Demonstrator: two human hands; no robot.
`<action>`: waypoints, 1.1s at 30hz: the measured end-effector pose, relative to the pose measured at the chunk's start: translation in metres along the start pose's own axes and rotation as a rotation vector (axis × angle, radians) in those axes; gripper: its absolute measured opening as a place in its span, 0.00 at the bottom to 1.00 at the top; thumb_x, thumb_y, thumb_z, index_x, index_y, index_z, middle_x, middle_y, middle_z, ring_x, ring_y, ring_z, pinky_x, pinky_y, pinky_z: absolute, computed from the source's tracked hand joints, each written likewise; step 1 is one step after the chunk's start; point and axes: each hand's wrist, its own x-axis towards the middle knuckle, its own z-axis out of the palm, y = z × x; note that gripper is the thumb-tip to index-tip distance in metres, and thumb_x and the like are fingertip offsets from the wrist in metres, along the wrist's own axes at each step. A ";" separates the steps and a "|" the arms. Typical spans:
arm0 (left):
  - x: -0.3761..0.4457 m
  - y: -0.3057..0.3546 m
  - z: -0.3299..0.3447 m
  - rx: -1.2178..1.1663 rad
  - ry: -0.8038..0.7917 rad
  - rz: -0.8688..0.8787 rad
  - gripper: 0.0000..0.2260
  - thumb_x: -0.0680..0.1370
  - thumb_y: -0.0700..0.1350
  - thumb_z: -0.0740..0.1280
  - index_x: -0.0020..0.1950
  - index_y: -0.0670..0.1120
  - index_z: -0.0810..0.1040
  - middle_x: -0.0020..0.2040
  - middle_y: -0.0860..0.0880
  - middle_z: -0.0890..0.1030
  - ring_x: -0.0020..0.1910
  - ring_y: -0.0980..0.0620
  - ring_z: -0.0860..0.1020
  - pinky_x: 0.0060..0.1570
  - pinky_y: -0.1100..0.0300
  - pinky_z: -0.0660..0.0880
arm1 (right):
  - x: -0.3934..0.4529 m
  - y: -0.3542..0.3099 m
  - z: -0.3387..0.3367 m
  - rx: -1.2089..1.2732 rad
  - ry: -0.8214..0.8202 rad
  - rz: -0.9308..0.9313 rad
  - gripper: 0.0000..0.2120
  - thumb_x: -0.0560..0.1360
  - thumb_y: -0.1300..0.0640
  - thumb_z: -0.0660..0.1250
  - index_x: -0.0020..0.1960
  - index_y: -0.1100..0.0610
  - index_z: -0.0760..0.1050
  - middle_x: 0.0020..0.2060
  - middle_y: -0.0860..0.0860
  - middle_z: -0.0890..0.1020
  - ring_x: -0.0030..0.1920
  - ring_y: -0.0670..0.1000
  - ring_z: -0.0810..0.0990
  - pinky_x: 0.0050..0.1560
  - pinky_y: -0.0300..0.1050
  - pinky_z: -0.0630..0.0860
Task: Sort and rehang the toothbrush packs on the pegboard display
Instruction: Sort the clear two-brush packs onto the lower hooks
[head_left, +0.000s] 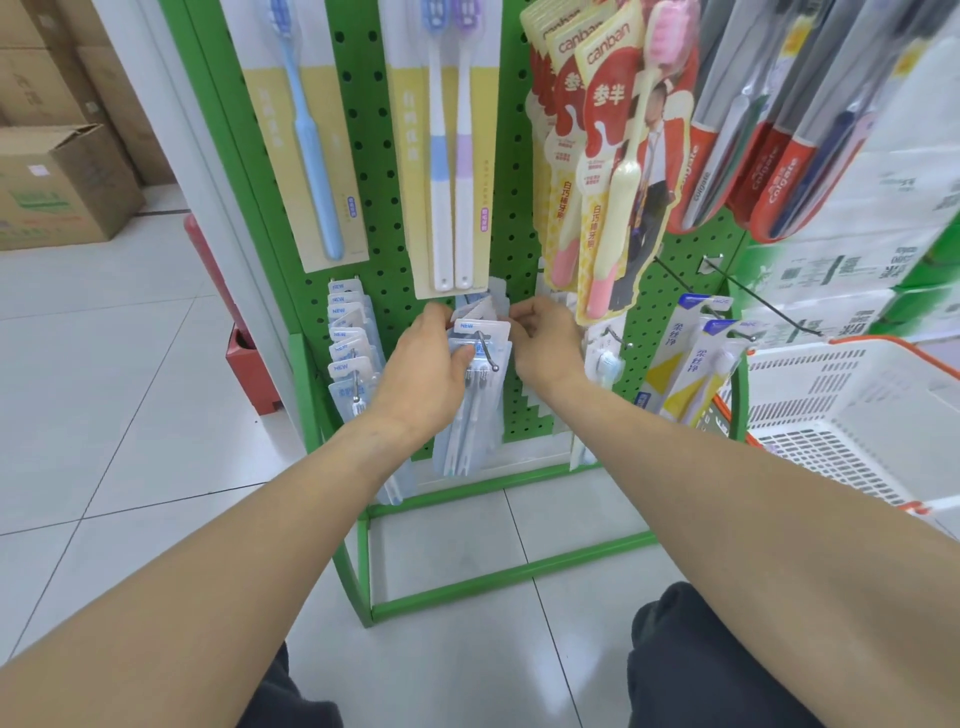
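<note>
A green pegboard (374, 171) stands in front of me, hung with toothbrush packs. On its lower middle hook (488, 353) hangs a bunch of pale blue packs marked NEW (480, 332). My left hand (426, 364) grips these packs from the left, thumb on the front one. My right hand (545, 338) pinches the top edges of the rear packs from the right. A second row of the same blue packs (350, 343) hangs on the hook to the left. Above hang a single blue brush card (306, 130), a twin-brush card (447, 145) and red canban packs (608, 156).
A white plastic basket with an orange rim (857, 415) sits at the right. Colgate packs (779, 156) hang at the upper right, with an empty black hook (769, 306) below them. Blue and yellow packs (691, 364) hang low at the right. Cardboard boxes (57, 187) stand on the tiled floor at the left.
</note>
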 end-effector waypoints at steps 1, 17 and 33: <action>0.000 0.001 0.000 0.001 0.003 -0.005 0.11 0.83 0.43 0.63 0.65 0.42 0.70 0.60 0.45 0.77 0.58 0.46 0.75 0.49 0.59 0.65 | -0.004 -0.001 -0.003 -0.025 0.004 -0.004 0.04 0.80 0.60 0.67 0.54 0.60 0.77 0.47 0.55 0.82 0.47 0.53 0.80 0.48 0.43 0.75; -0.003 0.007 0.003 -0.019 0.007 -0.094 0.13 0.83 0.44 0.63 0.64 0.38 0.69 0.58 0.40 0.77 0.57 0.40 0.76 0.53 0.49 0.73 | -0.055 -0.018 -0.021 -0.513 -0.071 0.047 0.19 0.82 0.67 0.58 0.70 0.70 0.59 0.42 0.55 0.71 0.47 0.59 0.78 0.38 0.41 0.66; -0.046 0.022 -0.013 0.011 0.099 -0.060 0.26 0.80 0.48 0.68 0.73 0.41 0.63 0.69 0.44 0.69 0.65 0.45 0.72 0.60 0.56 0.69 | -0.096 -0.024 -0.041 -0.511 -0.202 0.092 0.14 0.78 0.71 0.61 0.57 0.60 0.60 0.37 0.55 0.74 0.44 0.65 0.81 0.39 0.56 0.80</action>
